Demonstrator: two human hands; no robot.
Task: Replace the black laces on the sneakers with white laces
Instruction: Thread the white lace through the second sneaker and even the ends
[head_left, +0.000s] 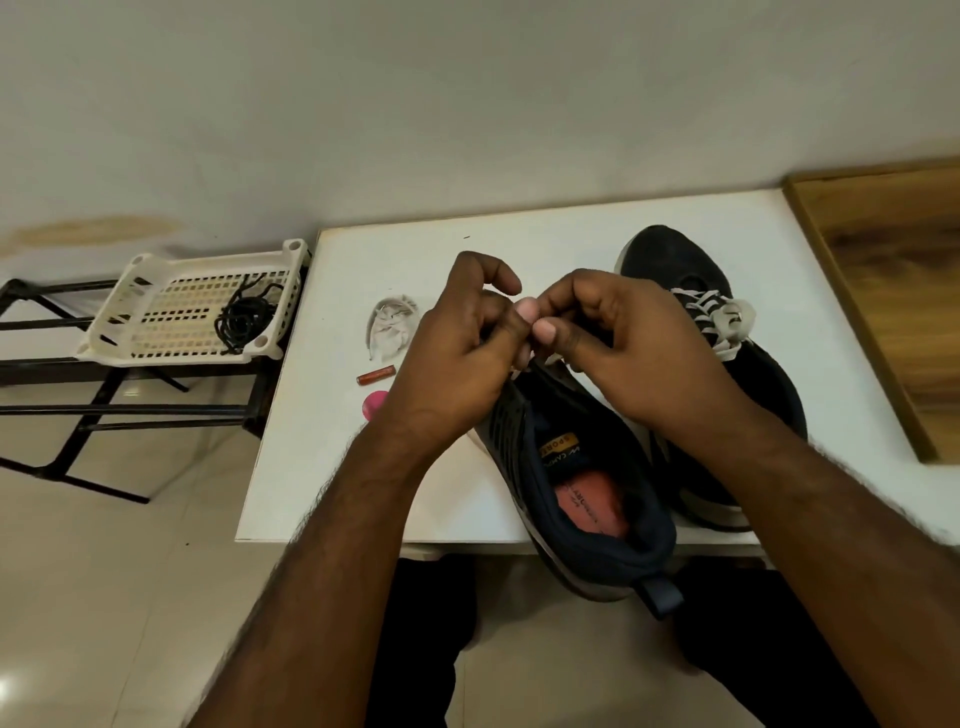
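Near sneaker: heel over the counter's front edge, toe pointing away.
Left hand and right hand meet over its eyelets, fingers pinched; the lace itself is hidden.

Views: 1, head-worn.
Facing: forward and down, wide-angle.
Nearness: close over the white table, forearms entering from the bottom edge.

White table against pale wall, glossy tiled floor.

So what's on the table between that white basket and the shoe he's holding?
In the head view, between the basket and the held shoe lie white laces, a small orange tube and a pink disc.
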